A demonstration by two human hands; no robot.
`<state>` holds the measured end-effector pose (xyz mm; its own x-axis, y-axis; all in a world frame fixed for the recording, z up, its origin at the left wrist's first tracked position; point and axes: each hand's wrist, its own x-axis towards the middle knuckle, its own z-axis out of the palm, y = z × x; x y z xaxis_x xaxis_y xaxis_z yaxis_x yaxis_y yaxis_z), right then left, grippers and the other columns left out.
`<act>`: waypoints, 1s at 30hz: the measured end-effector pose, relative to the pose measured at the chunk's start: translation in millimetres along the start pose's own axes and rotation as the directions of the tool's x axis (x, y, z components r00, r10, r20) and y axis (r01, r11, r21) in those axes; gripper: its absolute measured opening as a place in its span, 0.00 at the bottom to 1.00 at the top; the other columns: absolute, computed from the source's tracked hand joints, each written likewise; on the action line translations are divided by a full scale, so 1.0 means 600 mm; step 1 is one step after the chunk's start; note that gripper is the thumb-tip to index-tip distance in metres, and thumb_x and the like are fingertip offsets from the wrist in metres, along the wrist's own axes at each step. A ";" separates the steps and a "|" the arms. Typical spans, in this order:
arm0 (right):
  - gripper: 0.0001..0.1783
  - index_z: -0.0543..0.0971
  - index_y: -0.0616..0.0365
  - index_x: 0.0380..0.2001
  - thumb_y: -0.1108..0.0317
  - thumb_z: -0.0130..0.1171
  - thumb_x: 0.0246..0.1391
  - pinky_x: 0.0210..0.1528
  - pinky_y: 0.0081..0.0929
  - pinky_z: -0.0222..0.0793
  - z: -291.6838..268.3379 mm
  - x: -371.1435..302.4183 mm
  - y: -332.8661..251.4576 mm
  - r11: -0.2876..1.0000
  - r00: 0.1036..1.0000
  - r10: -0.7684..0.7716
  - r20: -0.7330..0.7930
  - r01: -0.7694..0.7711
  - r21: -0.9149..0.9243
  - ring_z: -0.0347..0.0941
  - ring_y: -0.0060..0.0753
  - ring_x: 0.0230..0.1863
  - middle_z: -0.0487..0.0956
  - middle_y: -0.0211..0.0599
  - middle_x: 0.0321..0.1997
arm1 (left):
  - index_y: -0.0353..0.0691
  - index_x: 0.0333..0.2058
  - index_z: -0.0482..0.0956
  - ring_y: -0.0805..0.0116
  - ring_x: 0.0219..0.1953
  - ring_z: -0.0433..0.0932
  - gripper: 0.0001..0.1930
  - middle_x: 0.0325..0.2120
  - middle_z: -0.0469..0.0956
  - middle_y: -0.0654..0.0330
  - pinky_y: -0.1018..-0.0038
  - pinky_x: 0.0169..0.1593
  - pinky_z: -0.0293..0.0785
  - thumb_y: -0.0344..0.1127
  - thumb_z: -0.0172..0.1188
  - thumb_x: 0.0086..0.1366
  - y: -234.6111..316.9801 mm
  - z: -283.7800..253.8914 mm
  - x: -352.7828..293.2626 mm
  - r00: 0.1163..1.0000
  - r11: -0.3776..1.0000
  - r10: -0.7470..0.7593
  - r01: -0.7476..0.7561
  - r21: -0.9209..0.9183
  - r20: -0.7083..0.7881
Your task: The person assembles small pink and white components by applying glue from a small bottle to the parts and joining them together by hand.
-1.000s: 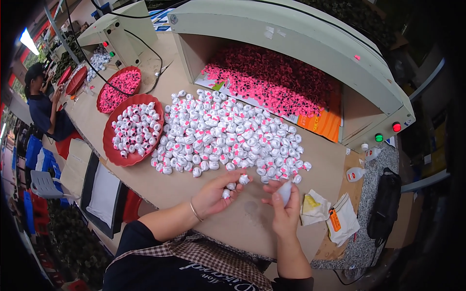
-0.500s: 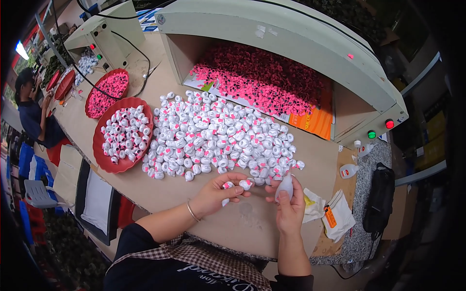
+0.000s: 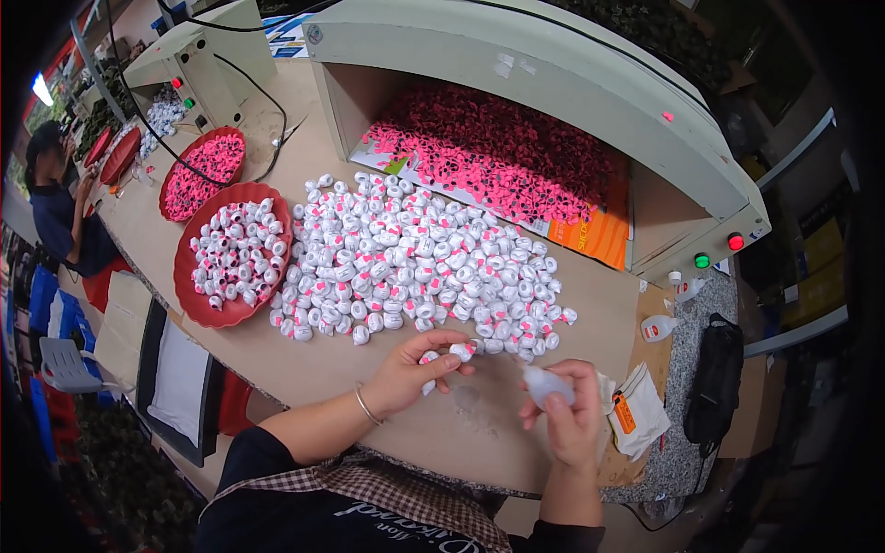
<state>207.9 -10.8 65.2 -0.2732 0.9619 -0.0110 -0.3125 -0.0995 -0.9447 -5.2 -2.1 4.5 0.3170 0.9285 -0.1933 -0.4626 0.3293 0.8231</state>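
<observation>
My left hand [image 3: 404, 376] is closed on small white rounded pieces with pink bows. One such piece [image 3: 462, 352] is pinched at its fingertips, and others are tucked in the fingers, partly hidden. In my right hand [image 3: 575, 426] is a translucent white squeeze bottle [image 3: 550, 387], gripped by its body, its narrow tip pointing up and left, apart from the pinched piece. Just beyond both hands spreads a large pile of similar white pieces [image 3: 406, 249], many showing pink bows. To its left, a red scalloped bowl [image 3: 210, 315] holds more white pieces with dark and pink spots.
Behind the pile, an arched pale-green housing [image 3: 516, 69] covers many small pink parts [image 3: 498, 157]. Another red bowl of pink parts [image 3: 207, 170] stands at far left. Right are a second bottle [image 3: 657, 328], a white packet [image 3: 639, 415] and a black bag [image 3: 712, 378]. A co-worker [image 3: 60, 203] sits far left.
My right hand has drawn the squeeze bottle right and toward me, away from the pinched piece, and the bottle now leans left. My left hand has hardly moved.
</observation>
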 end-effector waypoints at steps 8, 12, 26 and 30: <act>0.13 0.63 0.62 0.34 0.76 0.52 0.43 0.20 0.17 0.69 0.013 0.022 0.068 0.963 0.967 -0.242 -0.073 0.231 -0.140 0.67 0.25 0.28 0.63 0.40 0.36 | 0.41 0.50 0.62 0.72 0.40 0.72 0.20 0.41 0.69 0.62 0.84 0.27 0.68 0.28 0.49 0.57 -0.008 -0.003 0.003 0.997 0.998 0.053 -0.052 0.016 -0.054; 0.13 0.63 0.63 0.35 0.73 0.52 0.45 0.19 0.16 0.68 0.014 0.015 0.080 0.922 0.941 -0.316 -0.120 0.275 -0.273 0.65 0.24 0.28 0.60 0.37 0.35 | 0.41 0.49 0.62 0.74 0.40 0.71 0.20 0.41 0.69 0.62 0.84 0.27 0.67 0.28 0.50 0.57 -0.010 -0.005 0.009 0.994 0.999 0.043 -0.044 -0.006 -0.096; 0.14 0.61 0.64 0.35 0.67 0.49 0.50 0.18 0.15 0.67 0.020 0.018 0.095 0.826 0.905 -0.412 -0.101 0.325 -0.460 0.65 0.23 0.27 0.59 0.37 0.35 | 0.42 0.47 0.64 0.73 0.39 0.71 0.18 0.40 0.70 0.61 0.83 0.28 0.69 0.27 0.51 0.56 -0.007 -0.003 0.005 0.994 0.998 0.013 -0.020 -0.067 -0.104; 0.13 0.61 0.64 0.35 0.68 0.49 0.49 0.18 0.15 0.68 0.019 0.018 0.095 0.823 0.895 -0.429 -0.121 0.332 -0.461 0.64 0.23 0.26 0.59 0.37 0.35 | 0.42 0.46 0.65 0.73 0.39 0.71 0.18 0.40 0.70 0.61 0.83 0.28 0.69 0.27 0.51 0.56 -0.006 -0.002 0.004 0.995 0.997 0.009 -0.017 -0.078 -0.097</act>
<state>176.7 -9.2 14.8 -0.0006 0.9345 0.3561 0.0711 0.3552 -0.9321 -3.9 -0.9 0.5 0.2312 0.9438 -0.2362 -0.5314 0.3259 0.7820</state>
